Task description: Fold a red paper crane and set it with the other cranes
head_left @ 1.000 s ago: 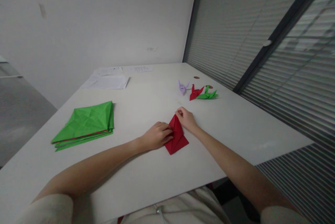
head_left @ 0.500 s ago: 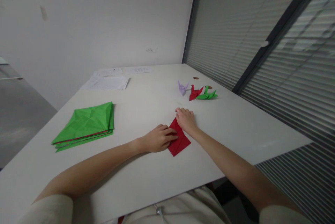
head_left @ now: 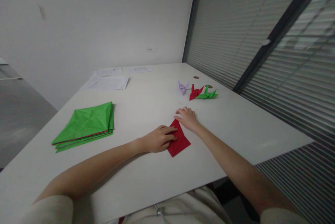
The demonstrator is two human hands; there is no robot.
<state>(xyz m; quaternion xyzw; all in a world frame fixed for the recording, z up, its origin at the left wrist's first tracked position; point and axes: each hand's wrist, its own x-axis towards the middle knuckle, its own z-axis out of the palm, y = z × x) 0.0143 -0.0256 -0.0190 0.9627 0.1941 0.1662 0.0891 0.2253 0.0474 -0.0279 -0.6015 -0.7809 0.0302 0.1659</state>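
Note:
A folded red origami paper point(head_left: 180, 143) lies on the white table in front of me, kite-shaped with its narrow tip pointing away. My left hand point(head_left: 160, 138) rests on its left side, fingers stretched over the paper and pressing it down. At the far tip is my right hand point(head_left: 187, 117), its fingers curved and apart, with the thumb touching or just beside the tip. Part of the paper's left edge is hidden beneath my left fingers.
A stack of green folded sheets point(head_left: 89, 122) lies to the left. Beyond my right hand stand a lilac crane point(head_left: 182, 87), a red crane point(head_left: 195, 93) and a green crane point(head_left: 207, 94). Printed papers point(head_left: 108, 82) lie at the back left. Blinds point(head_left: 288, 77) border the table's right.
My right thumb has opened away from the fingers at the paper's tip, and more of the tip shows. The left hand stays pressed on the paper, almost unmoved.

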